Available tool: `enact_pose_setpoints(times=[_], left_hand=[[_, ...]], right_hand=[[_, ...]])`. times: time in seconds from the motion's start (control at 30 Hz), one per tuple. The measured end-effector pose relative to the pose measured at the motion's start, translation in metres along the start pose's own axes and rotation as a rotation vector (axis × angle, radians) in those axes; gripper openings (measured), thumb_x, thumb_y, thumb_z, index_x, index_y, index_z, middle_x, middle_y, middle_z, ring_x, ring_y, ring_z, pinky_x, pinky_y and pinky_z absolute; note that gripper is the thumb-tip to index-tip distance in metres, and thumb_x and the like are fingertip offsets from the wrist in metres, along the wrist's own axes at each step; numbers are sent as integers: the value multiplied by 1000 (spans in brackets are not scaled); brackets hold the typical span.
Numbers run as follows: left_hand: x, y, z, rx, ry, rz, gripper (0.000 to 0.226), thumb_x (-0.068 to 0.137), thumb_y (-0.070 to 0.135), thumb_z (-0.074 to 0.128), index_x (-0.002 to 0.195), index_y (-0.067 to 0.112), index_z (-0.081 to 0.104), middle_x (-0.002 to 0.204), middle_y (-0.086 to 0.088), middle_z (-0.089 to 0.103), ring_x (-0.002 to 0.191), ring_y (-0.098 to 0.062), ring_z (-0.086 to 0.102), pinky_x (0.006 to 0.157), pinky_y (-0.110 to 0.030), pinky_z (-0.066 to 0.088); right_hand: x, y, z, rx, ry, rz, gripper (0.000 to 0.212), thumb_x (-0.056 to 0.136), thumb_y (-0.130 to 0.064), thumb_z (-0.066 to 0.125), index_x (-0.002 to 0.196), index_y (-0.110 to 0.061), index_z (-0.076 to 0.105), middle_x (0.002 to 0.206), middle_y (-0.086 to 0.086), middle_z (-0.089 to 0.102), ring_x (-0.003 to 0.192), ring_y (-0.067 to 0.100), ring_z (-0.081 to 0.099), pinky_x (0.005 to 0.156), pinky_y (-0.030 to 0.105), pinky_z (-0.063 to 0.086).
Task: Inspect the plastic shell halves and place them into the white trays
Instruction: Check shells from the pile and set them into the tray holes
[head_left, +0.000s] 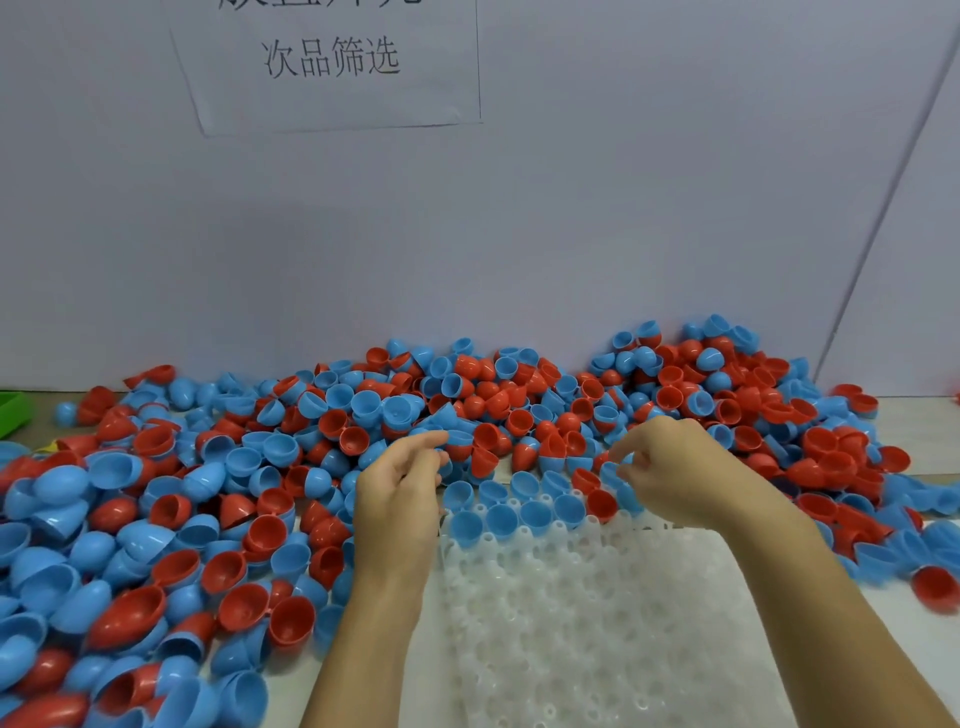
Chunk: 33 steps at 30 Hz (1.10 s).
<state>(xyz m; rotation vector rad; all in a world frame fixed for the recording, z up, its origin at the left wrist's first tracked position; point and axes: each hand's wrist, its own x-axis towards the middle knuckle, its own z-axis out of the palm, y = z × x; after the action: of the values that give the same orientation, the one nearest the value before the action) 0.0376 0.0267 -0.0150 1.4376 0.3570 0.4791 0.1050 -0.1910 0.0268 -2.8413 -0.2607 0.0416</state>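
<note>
A big heap of red and blue plastic shell halves (363, 415) covers the table from left to right. In front of me lies a white tray (597, 623) with round pockets; its far rows hold several blue halves (501, 519) and a red one (601, 504). My left hand (400, 499) hovers at the tray's far left corner, fingers spread, touching the heap's edge, with nothing clearly held. My right hand (670, 467) is over the tray's far right, fingertips pinched on a small blue shell half (626, 460).
A pale wall with a paper sign (332, 62) stands right behind the heap. A green object (13, 410) sits at the far left edge. Loose halves lie around both sides of the tray.
</note>
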Motion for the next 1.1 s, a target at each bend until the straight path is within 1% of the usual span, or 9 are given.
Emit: enact_pose_setpoints(times=[0.07, 0.2, 0.37, 0.5, 0.63, 0.7, 0.77, 0.9, 1.1], left_hand=[[-4, 4, 1, 84, -10, 57, 29, 97, 11, 57, 90, 34, 72, 81, 16, 73, 81, 3, 65, 68, -22, 50], [-11, 16, 12, 345, -46, 199, 26, 95, 12, 62, 94, 38, 65, 94, 15, 66, 85, -5, 65, 57, -11, 49], [14, 35, 38, 828, -107, 304, 26, 90, 33, 67, 115, 37, 59, 120, 4, 50, 119, -23, 51, 91, -35, 51], [62, 47, 61, 1352, -255, 120, 58, 86, 56, 60, 140, 39, 45, 156, -10, 30, 144, -42, 25, 111, -60, 36], [100, 28, 80, 1689, -483, -89, 98, 83, 70, 60, 160, 30, 15, 165, -19, 15, 148, -47, 21, 116, -63, 28], [109, 18, 87, 1735, -495, -153, 113, 81, 64, 68, 160, 29, -4, 166, -19, 6, 147, -49, 22, 114, -62, 32], [111, 9, 89, 1732, -444, -103, 110, 83, 59, 69, 159, 33, -7, 165, -18, 9, 144, -50, 25, 110, -63, 36], [115, -8, 81, 1629, -321, 140, 84, 85, 55, 67, 150, 38, 17, 152, -19, 31, 134, -48, 37, 98, -58, 48], [123, -6, 79, 1604, -342, 141, 78, 86, 38, 71, 151, 40, 27, 147, -18, 40, 129, -44, 45, 92, -49, 51]], right_hand=[[-7, -4, 1, 110, 69, -31, 31, 98, -11, 54, 125, -18, 68, 128, 4, 66, 110, 20, 63, 93, 34, 53], [-10, -4, 1, 243, 109, -40, 28, 100, -17, 55, 125, -20, 67, 128, 3, 66, 106, 16, 62, 91, 32, 53], [-4, 9, 2, 356, 217, -48, 25, 99, -18, 56, 120, -21, 70, 103, -5, 68, 72, -1, 56, 57, 10, 40], [-3, 15, 4, 426, 251, -50, 23, 99, -18, 56, 116, -22, 71, 80, -20, 56, 71, -1, 57, 52, 10, 39], [-2, 20, 5, 476, 269, -67, 20, 98, -21, 58, 112, -24, 71, 74, -19, 56, 70, 0, 58, 51, 10, 38], [-1, 20, 6, 485, 271, -68, 19, 98, -21, 59, 111, -25, 72, 72, -16, 59, 67, 1, 59, 47, 7, 37], [0, 21, 7, 485, 263, -67, 18, 98, -22, 59, 110, -26, 71, 71, -15, 61, 66, 1, 60, 44, 6, 37], [2, 22, 9, 501, 259, -67, 17, 98, -23, 59, 110, -26, 71, 73, -12, 64, 66, 3, 60, 43, 4, 38], [2, 20, 10, 505, 238, -77, 18, 98, -23, 58, 110, -29, 70, 77, -8, 66, 69, 5, 61, 49, 10, 39]])
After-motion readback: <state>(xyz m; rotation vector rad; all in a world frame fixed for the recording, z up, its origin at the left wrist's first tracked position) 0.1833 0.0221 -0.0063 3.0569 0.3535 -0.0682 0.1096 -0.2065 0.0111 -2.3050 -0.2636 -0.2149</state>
